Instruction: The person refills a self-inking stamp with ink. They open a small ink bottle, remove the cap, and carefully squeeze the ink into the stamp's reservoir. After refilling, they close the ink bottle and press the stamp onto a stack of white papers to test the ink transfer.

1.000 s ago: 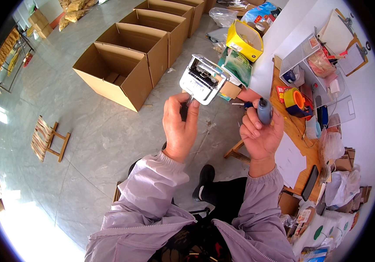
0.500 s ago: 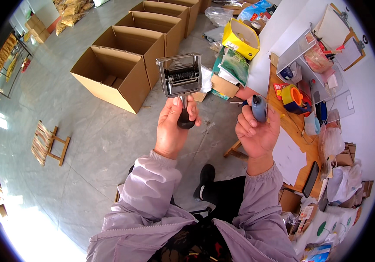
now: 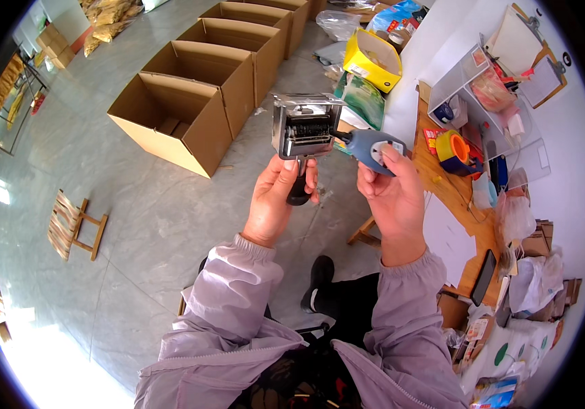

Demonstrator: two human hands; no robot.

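Note:
My left hand [image 3: 273, 198] is closed round the black handle of a metal-framed hand stamp [image 3: 306, 131]. The stamp is held upside down, its dark band of type facing up inside the silver frame. In my right hand [image 3: 393, 198] is a blue-grey squeeze bottle [image 3: 372, 151], gripped between thumb and fingers. It lies tilted almost level, with its black nozzle pointing left at the right side of the stamp's frame. Whether the nozzle touches the frame, I cannot tell.
A row of open cardboard boxes [image 3: 204, 151] stands ahead on the left. At the right is a wooden table [image 3: 486, 232] with paper [image 3: 445, 238], a phone [image 3: 484, 278] and tape rolls [image 3: 457, 151]. A yellow box [image 3: 373, 60] sits beyond it; a folding stool [image 3: 78, 225] stands at left.
The stamp has moved right and turned slightly. The bottle has swung from upright to nearly level, its nozzle now beside the stamp.

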